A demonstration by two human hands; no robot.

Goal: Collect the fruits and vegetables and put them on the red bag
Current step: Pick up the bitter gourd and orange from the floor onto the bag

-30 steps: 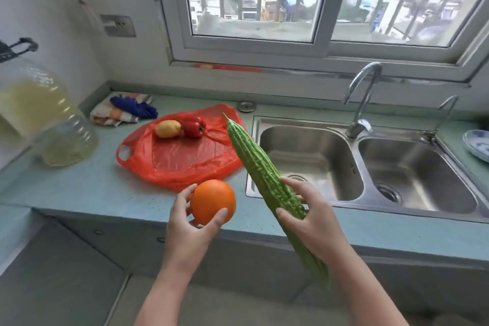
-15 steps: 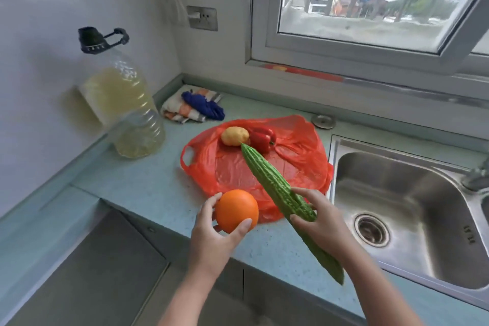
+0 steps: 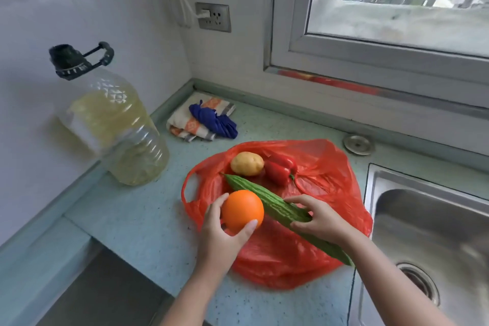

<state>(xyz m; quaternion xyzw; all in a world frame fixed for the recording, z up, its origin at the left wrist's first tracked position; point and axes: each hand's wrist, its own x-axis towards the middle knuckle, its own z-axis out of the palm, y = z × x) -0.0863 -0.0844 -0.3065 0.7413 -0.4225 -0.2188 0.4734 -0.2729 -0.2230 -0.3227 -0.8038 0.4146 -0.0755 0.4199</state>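
A red plastic bag (image 3: 330,180) lies spread flat on the pale green counter (image 3: 137,222). On its far part rest a yellow potato (image 3: 247,163) and a red pepper (image 3: 280,170), side by side. My left hand (image 3: 222,235) grips an orange (image 3: 242,209) over the bag's near left edge. My right hand (image 3: 321,221) holds a long green bitter gourd (image 3: 277,209) around its middle, low over the bag, its tip pointing toward the potato. Whether the gourd touches the bag is unclear.
A large oil bottle (image 3: 113,124) with a black handle stands at the left against the wall. Folded cloths (image 3: 203,120) lie in the back corner. A round metal sink plug (image 3: 358,144) sits behind the bag. The steel sink (image 3: 428,233) opens at the right.
Both hands moved forward over the bag, carrying the orange and the gourd. The gourd dropped lower and now lies across the bag. My view shifted left and closer.
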